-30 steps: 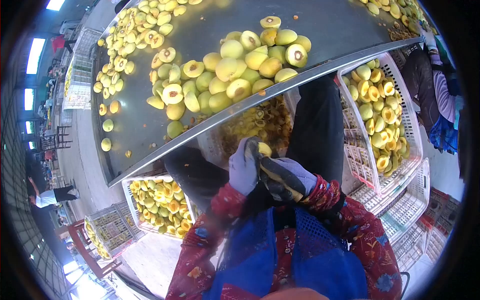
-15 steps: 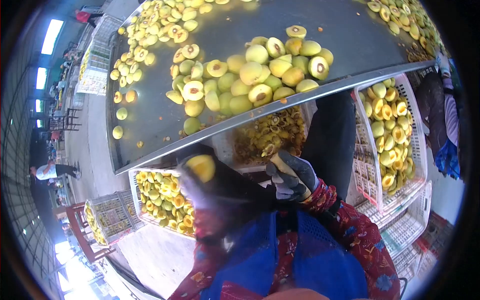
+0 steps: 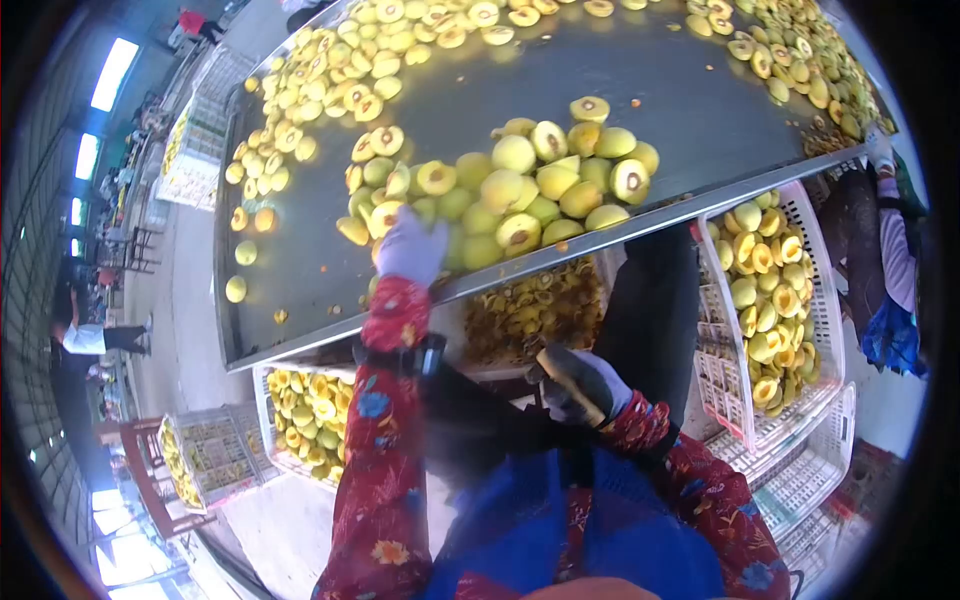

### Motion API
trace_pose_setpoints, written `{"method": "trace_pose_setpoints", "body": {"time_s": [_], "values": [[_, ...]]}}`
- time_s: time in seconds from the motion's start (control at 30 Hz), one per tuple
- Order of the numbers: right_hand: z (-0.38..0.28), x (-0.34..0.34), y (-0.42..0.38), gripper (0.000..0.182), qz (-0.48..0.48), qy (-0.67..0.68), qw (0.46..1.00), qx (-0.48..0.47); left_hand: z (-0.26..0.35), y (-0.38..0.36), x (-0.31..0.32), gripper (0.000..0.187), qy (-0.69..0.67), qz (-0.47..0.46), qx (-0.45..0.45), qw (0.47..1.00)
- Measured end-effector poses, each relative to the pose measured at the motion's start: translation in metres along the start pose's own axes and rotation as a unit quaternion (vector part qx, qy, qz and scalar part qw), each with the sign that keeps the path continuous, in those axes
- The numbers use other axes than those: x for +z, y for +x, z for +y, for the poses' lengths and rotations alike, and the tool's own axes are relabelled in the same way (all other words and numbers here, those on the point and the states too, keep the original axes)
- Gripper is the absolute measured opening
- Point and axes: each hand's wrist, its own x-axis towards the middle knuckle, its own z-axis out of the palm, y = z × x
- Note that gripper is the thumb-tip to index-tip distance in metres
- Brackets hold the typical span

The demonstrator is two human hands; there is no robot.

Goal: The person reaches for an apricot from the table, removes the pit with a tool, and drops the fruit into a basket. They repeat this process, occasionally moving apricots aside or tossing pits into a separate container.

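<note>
My left hand (image 3: 412,248), in a pale glove, reaches over the near edge of the metal table (image 3: 330,255). Its blurred fingers overlap the left end of a pile of yellow-green stone fruit halves (image 3: 500,190), some with brown pits showing. Whether they grip a piece I cannot tell. Low in front of my body, my right hand (image 3: 592,388) wears a grey and white glove. Its fingers are closed around a tan, wooden-looking tool (image 3: 572,384). Below the table edge, beyond that hand, sits a container of brownish fruit scraps (image 3: 535,310).
Crates of pitted halves stand on the left (image 3: 310,415) and right (image 3: 765,300). More fruit lies along the table's far side (image 3: 370,45). A co-worker's gloved hand (image 3: 880,150) is at the right end. Another person (image 3: 95,338) stands off left.
My left hand, blurred near a fruit half over the left crate before, has moved up and forward to the pile. My right hand has lowered slightly and still holds the tool.
</note>
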Motion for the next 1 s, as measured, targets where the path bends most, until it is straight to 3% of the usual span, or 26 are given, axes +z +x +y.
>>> {"method": "trace_pose_setpoints", "body": {"time_s": [0.03,0.07,0.1,0.17,0.2,0.27,0.3,0.33,0.37,0.4,0.43,0.5,0.57,0.6,0.7,0.8,0.9,0.97,1.0], "values": [[-0.001,-0.001,-0.003,0.036,-0.001,-0.03,0.999,-0.033,0.0,-0.004,-0.005,0.047,-0.19,-0.02,-0.011,0.981],[0.0,-0.002,-0.004,0.036,-0.001,-0.06,0.996,-0.066,-0.003,-0.016,-0.012,0.043,-0.373,-0.043,-0.023,0.927],[-0.002,0.005,-0.008,0.034,-0.002,-0.13,0.987,-0.092,-0.011,-0.032,-0.018,0.04,-0.54,-0.06,-0.045,0.839],[-0.005,0.018,-0.015,0.03,0.006,-0.267,0.953,-0.143,-0.021,-0.062,-0.019,0.036,-0.665,-0.075,-0.009,0.743],[-0.008,0.026,-0.02,0.028,0.018,-0.406,0.895,-0.182,-0.023,-0.078,-0.018,0.034,-0.724,-0.078,0.011,0.685],[-0.005,0.032,-0.022,0.025,0.037,-0.523,0.804,-0.28,-0.007,-0.11,-0.031,0.038,-0.463,-0.014,0.129,0.877],[-0.004,0.035,-0.023,0.025,0.058,-0.574,0.749,-0.327,0.0,-0.122,-0.024,0.041,-0.685,-0.09,0.052,0.721],[-0.005,0.044,-0.025,0.025,0.075,-0.558,0.749,-0.35,0.007,-0.134,-0.018,0.044,-0.853,-0.12,-0.052,0.505],[-0.005,0.049,-0.027,0.025,0.093,-0.541,0.747,-0.374,0.011,-0.143,-0.009,0.044,-0.823,-0.127,-0.016,0.554],[-0.002,0.048,-0.025,0.026,0.098,-0.558,0.69,-0.451,0.014,-0.152,-0.003,0.044,-0.789,-0.132,0.021,0.6],[-0.001,0.047,-0.027,0.028,0.114,-0.574,0.685,-0.435,0.015,-0.16,0.002,0.044,-0.75,-0.135,0.058,0.645],[0.004,0.046,-0.029,0.032,0.136,-0.601,0.679,-0.399,0.019,-0.171,0.01,0.045,-0.731,-0.155,0.052,0.662],[0.01,0.046,-0.027,0.029,0.168,-0.595,0.681,-0.392,0.024,-0.179,0.02,0.046,-0.779,-0.18,-0.031,0.599],[0.012,0.045,-0.028,0.028,0.187,-0.593,0.681,-0.386,0.025,-0.184,0.025,0.043,-0.779,-0.159,-0.04,0.605],[0.016,0.045,-0.03,0.029,0.203,-0.608,0.66,-0.391,0.026,-0.187,0.038,0.041,-0.717,-0.088,-0.012,0.692],[0.021,0.047,-0.029,0.027,0.221,-0.627,0.633,-0.397,0.036,-0.189,0.033,0.039,-0.664,-0.049,-0.048,0.744],[0.021,0.04,-0.02,0.024,0.15,-0.6,0.651,-0.44,0.035,-0.191,0.044,0.039,-0.686,-0.04,-0.061,0.724],[0.028,0.025,-0.008,0.022,0.091,-0.518,0.756,-0.389,0.04,-0.189,0.043,0.039,-0.646,-0.021,-0.001,0.763],[0.025,0.027,-0.01,0.022,0.057,-0.438,0.834,-0.33,0.042,-0.19,0.043,0.04,-0.623,-0.012,0.027,0.781]]}}
